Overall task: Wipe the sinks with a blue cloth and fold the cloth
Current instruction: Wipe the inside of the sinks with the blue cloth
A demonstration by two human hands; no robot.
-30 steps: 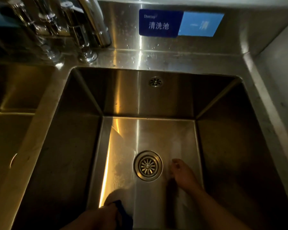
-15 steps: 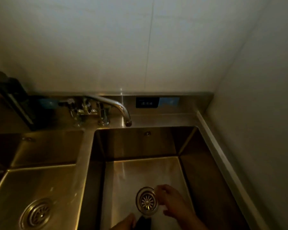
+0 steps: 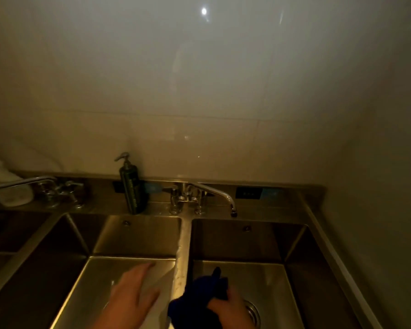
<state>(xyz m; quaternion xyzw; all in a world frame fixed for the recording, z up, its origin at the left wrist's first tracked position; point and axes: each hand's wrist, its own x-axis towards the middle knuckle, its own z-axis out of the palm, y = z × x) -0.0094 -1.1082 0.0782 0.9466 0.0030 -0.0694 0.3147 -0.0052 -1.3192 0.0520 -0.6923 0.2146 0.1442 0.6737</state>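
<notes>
Since 1 s ago my view has risen and pulled back; the middle sink (image 3: 133, 236) and pump bottle (image 3: 132, 186) entered frame. The blue cloth (image 3: 199, 293) went from left grip (image 3: 131, 298) to right grip (image 3: 233, 307), bunched over the right sink (image 3: 271, 276). The left grip moved over the middle sink, fingers straight.

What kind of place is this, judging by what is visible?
Probably a commercial kitchen's washing station: several deep stainless steel sinks side by side, labels on the backsplash above them, and a pump bottle.
</notes>
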